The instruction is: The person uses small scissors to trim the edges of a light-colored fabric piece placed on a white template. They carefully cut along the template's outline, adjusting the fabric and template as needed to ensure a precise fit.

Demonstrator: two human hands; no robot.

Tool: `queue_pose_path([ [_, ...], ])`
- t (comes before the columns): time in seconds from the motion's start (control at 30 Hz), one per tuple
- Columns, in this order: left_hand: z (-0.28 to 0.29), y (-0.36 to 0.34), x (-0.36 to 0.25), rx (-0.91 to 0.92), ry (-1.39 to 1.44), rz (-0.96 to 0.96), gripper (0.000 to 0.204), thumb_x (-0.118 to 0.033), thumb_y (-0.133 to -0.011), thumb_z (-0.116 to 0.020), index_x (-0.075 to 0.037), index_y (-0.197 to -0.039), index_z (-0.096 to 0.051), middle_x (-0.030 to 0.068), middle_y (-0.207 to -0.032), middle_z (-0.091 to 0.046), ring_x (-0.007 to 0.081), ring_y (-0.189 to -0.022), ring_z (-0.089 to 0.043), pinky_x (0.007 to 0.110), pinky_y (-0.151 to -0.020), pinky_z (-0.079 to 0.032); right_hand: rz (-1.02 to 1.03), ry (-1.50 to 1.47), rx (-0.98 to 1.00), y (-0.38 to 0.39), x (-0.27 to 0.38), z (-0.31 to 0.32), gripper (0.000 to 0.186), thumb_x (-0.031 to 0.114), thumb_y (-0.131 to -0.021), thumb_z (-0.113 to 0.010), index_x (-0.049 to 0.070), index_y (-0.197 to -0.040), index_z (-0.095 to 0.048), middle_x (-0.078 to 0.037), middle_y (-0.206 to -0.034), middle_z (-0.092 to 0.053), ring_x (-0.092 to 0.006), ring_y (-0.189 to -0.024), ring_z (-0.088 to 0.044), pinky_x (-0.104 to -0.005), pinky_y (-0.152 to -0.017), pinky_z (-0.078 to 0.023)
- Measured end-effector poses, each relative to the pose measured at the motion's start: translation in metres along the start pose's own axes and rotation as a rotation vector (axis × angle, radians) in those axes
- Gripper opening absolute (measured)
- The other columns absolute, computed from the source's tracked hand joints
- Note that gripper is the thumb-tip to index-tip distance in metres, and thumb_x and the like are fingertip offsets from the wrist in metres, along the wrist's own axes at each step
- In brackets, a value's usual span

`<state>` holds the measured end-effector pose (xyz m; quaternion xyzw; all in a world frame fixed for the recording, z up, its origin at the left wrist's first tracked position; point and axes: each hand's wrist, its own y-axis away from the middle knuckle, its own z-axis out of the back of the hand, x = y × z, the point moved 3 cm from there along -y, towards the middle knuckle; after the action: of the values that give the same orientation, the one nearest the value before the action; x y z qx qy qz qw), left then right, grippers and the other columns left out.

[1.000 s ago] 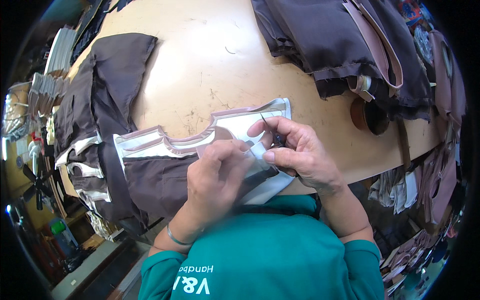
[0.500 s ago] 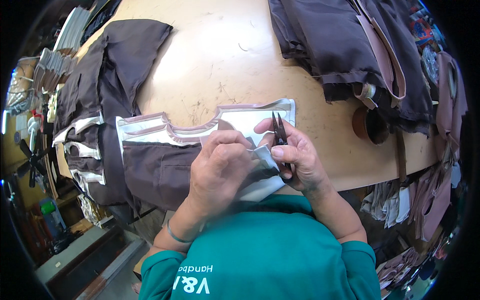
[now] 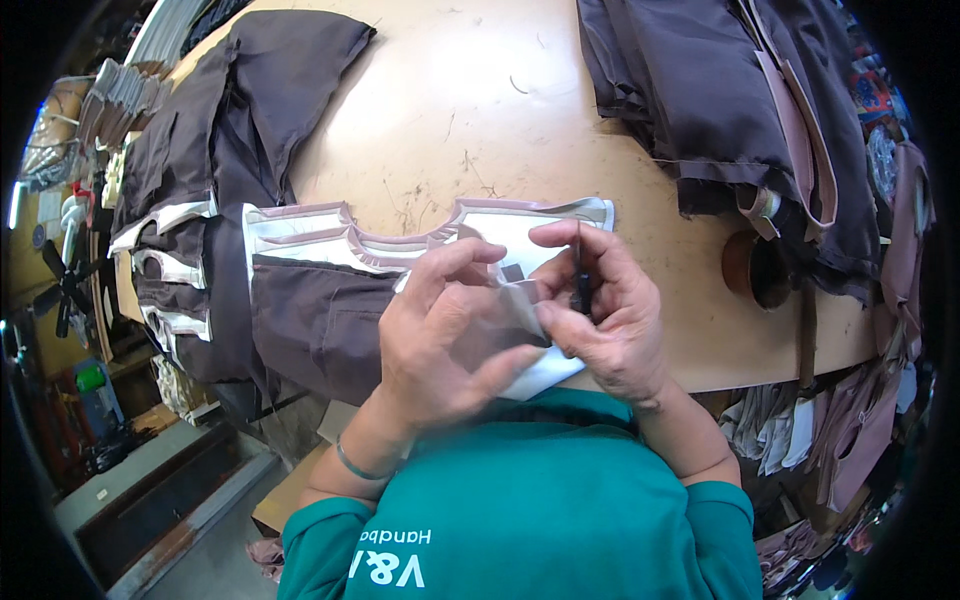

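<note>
Small dark scissors (image 3: 580, 280) stand upright in my right hand (image 3: 615, 315), its fingers curled round them. The right thumb and fingertip also meet the edge of a small pale grey cloth flap (image 3: 520, 300). My left hand (image 3: 435, 325) is beside this flap, thumb and index finger spread wide; its other fingers are partly hidden. Under both hands lies a panel of white backing with pinkish-brown curved trim (image 3: 400, 240), at the near table edge. Dark brown lining fabric (image 3: 315, 315) covers its lower left part.
Dark brown lining pieces (image 3: 270, 100) lie at the left, white-trimmed cutouts (image 3: 170, 265) at their near end. More dark fabric (image 3: 690, 100) is piled at the far right. A round brown container (image 3: 740, 268) sits by the right edge. Loose threads dot the tan table (image 3: 480, 130).
My left thumb and index finger have spread apart from a closed pinch. The scissors have turned in my right hand, so their blades now show edge-on.
</note>
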<state>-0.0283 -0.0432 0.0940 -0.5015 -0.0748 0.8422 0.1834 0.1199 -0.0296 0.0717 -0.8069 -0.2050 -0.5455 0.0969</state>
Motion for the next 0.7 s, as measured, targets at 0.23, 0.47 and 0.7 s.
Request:
queue_pose_path([
  [0.23,0.003,-0.001,0.004,0.026,-0.106,0.108,0.019,-0.001,-0.063,-0.065,0.003,-0.076,-0.052,0.0168,-0.097,-0.055,0.0283,-0.08,-0.058,0.033,-0.069,-0.048,0.004,-0.03,-0.113,-0.006,-0.011,-0.007,0.05,-0.008,-0.075,-0.052,-0.002,-0.121,-0.037,-0.006,-0.104,-0.049,-0.0065,-0.08,-0.047,-0.0193,-0.073,-0.04],
  [0.47,-0.006,-0.006,0.014,0.054,-0.09,0.072,0.014,0.006,-0.064,-0.058,0.003,-0.076,-0.051,0.016,-0.097,-0.056,0.0288,-0.079,-0.059,0.032,-0.066,-0.048,0.121,0.53,-0.158,-0.015,-0.005,-0.002,0.048,-0.004,-0.069,-0.054,-0.004,-0.117,-0.042,-0.004,-0.096,-0.056,-0.0036,-0.071,-0.049,-0.0171,-0.061,-0.042],
  [0.7,-0.007,-0.009,0.028,0.171,0.155,0.23,0.008,0.004,-0.068,-0.056,0.003,-0.075,-0.052,0.0147,-0.098,-0.056,0.0225,-0.077,-0.059,0.029,-0.066,-0.047,-0.016,0.287,-0.191,-0.021,-0.014,0.006,0.047,-0.004,-0.07,-0.053,-0.004,-0.116,-0.043,-0.003,-0.09,-0.056,-0.004,-0.068,-0.049,-0.0173,-0.062,-0.042],
])
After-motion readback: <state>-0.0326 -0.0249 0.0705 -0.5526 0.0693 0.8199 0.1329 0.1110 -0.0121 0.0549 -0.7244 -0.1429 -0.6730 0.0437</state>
